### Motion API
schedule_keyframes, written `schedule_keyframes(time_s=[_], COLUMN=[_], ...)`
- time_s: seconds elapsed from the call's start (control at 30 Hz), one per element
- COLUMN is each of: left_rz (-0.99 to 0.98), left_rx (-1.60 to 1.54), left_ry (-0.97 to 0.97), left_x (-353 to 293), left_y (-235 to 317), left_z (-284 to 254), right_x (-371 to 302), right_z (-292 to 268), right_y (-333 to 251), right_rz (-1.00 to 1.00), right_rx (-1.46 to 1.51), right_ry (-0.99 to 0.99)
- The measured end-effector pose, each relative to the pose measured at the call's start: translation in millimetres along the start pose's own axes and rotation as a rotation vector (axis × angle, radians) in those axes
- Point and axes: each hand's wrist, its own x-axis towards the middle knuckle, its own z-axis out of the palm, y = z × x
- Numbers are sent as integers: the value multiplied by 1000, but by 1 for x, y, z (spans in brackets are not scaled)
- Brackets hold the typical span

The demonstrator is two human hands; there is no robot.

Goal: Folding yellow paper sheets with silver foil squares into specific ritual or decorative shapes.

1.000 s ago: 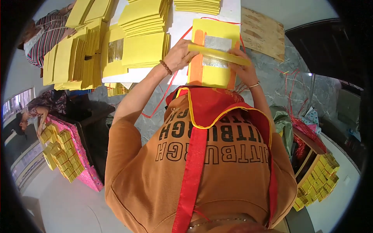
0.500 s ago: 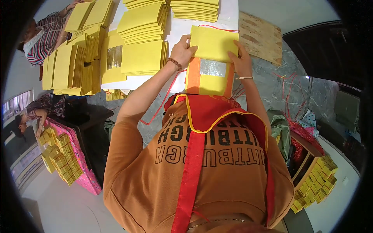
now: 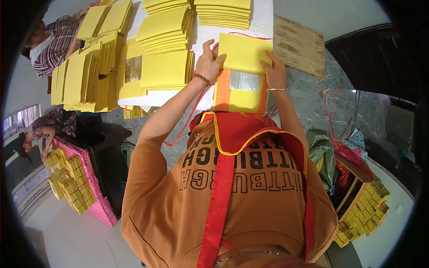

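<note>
In front of me a yellow paper bundle [image 3: 243,51] lies at the edge of a white-topped table. Below it extends a yellow sheet with orange side bands [image 3: 243,98] and a silver foil patch [image 3: 244,81]. My left hand [image 3: 209,63] grips the bundle's left side, thumb on top and index finger raised off the edge. At the opposite side my right hand [image 3: 275,71] holds the right edge, its thumb over the paper; its lower fingers are partly hidden. Red string [image 3: 250,35] runs behind the bundle, and more hangs beside my left wrist.
Stacks of yellow paper [image 3: 165,67] fill the table to my left. A wooden board [image 3: 299,44] sits right of the table. Red strings [image 3: 330,111] and a green bag [image 3: 321,149] are at my right. Two other people work at the left, one beside a pink-covered table [image 3: 102,201].
The bundle and both hands have shifted slightly toward me. My left index finger has lifted away from the paper's edge, and my right fingertips have moved a little inward.
</note>
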Motion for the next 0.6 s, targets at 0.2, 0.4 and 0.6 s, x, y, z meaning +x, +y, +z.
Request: schedule_keyframes(time_s=[0.2, 0.4, 0.6], left_rz=[764, 750, 715], left_rx=[739, 996, 963], left_ry=[69, -207, -261], left_x=[-27, -32, -30], left_y=[34, 10, 8], left_z=[5, 20, 23], right_x=[-2, -5, -27], right_z=[2, 2, 13], right_y=[-3, -12, -15], right_rz=[9, 0, -149], right_rx=[-8, -34, -388], right_ry=[37, 30, 153])
